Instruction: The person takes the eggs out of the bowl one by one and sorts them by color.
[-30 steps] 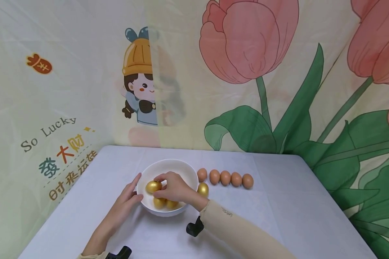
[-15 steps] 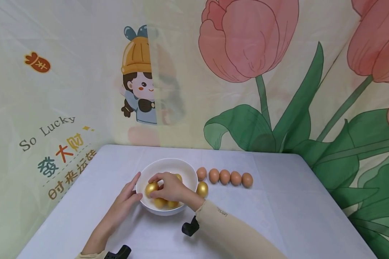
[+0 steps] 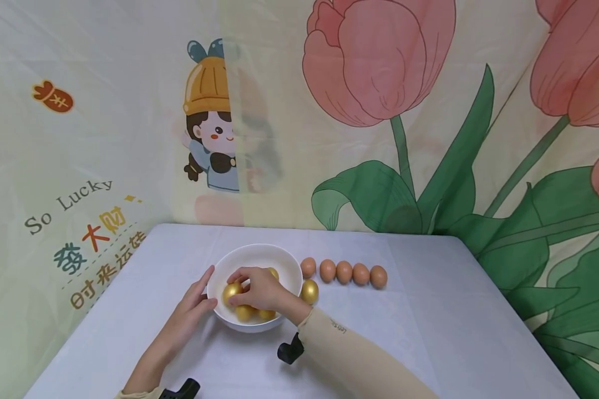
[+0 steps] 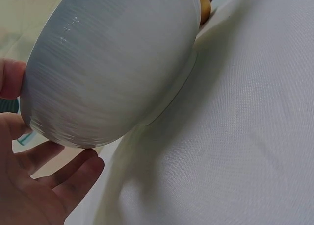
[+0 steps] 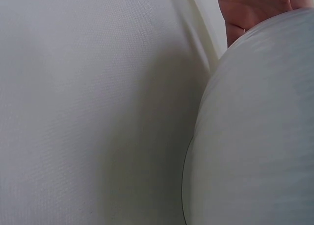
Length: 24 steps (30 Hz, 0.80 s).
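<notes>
The right hand (image 3: 260, 288) reaches into a white bowl (image 3: 253, 254), its fingers slightly parted and curved against a gold egg (image 3: 231, 293), which lies at the tips of the index finger and thumb. Two more gold eggs (image 3: 244, 313) sit just on the near side of these fingers, and another (image 3: 273, 273) shows partly behind the hand. The left hand (image 3: 188, 306) has its thumb and fingers spread wide, touching the side of the bowl. To the right of the right fingers, outside the bowl, lies one gold egg (image 3: 309, 292); beyond it a row of five brown eggs (image 3: 344, 272) runs across the white surface (image 3: 369, 327).
</notes>
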{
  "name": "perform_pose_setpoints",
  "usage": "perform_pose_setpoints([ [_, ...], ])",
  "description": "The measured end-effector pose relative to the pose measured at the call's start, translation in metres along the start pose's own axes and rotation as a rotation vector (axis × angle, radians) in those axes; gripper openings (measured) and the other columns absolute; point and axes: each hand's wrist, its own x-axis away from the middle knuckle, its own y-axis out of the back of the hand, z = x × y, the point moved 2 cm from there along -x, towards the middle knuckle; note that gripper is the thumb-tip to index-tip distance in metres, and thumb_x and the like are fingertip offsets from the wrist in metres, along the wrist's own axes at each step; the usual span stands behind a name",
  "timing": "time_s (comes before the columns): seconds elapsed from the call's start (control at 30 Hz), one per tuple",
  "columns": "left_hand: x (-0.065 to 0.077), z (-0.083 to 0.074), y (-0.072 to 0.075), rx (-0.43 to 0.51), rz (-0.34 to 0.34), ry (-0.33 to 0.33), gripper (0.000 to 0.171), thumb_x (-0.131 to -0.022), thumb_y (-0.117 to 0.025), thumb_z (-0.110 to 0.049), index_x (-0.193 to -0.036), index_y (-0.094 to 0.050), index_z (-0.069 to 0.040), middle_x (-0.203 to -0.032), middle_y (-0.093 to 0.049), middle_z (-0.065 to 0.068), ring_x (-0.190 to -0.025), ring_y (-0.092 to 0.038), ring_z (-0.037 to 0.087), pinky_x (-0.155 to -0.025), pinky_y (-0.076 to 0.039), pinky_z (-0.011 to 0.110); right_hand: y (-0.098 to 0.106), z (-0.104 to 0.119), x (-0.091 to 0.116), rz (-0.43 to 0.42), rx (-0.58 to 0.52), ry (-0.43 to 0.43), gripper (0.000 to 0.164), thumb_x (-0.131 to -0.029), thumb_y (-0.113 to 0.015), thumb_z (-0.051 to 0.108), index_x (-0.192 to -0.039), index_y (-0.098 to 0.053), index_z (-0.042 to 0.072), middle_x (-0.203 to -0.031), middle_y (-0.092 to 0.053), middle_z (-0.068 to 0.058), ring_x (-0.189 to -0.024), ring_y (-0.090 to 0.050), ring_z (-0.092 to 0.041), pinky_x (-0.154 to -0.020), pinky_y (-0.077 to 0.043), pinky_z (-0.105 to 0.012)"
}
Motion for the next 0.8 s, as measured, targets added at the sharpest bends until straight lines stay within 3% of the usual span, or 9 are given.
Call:
perform_pose_setpoints([
  [0.17, -0.0006, -0.0003, 0.0005, -0.005, -0.002, 0.001, 0.071, -0.110, -0.051, -0.025, -0.172, -0.016, -0.021, -0.166, -0.030, 0.021, -0.136, -0.052, 0.036, -0.110, -0.045, 0.045, -0.0006, 0.0014, -0.0001, 0.001, 0.011, -0.024, 0.036, -0.089, -0.089, 0.026, -0.122, -0.075, 0.022, -0.118, -0.071, 0.008, -0.087, -0.064, -0.003, -0.076, -0.055, -0.016],
  [0.47, 0.0002, 0.0003, -0.0002, 0.000, 0.000, -0.005, 0.071, -0.110, -0.051, -0.024, -0.172, -0.016, -0.022, -0.167, -0.029, 0.020, -0.139, -0.051, 0.039, -0.114, -0.042, 0.053, -0.0019, 0.0015, 0.0010, -0.009, 0.028, -0.049, 0.042, -0.088, -0.089, 0.028, -0.127, -0.077, 0.020, -0.115, -0.072, 0.011, -0.087, -0.063, -0.003, -0.075, -0.054, -0.016],
  [0.63, 0.0016, -0.0004, 0.0007, 0.010, 0.004, -0.017, 0.071, -0.110, -0.051, -0.024, -0.173, -0.015, -0.022, -0.169, -0.026, 0.021, -0.141, -0.050, 0.042, -0.115, -0.041, 0.053, 0.0004, 0.0010, 0.0005, -0.023, 0.021, 0.004, 0.043, -0.087, -0.089, 0.025, -0.127, -0.076, 0.017, -0.117, -0.074, 0.009, -0.089, -0.066, -0.001, -0.078, -0.054, -0.015],
  [0.8, 0.0015, -0.0003, 0.0007, 0.006, 0.005, -0.022, 0.071, -0.111, -0.051, -0.022, -0.172, -0.016, -0.021, -0.169, -0.026, 0.022, -0.141, -0.051, 0.042, -0.112, -0.045, 0.043, 0.0039, 0.0013, 0.0006, -0.064, 0.042, 0.063, 0.043, -0.087, -0.088, 0.025, -0.127, -0.077, 0.016, -0.117, -0.076, 0.010, -0.088, -0.069, 0.001, -0.082, -0.052, -0.015],
])
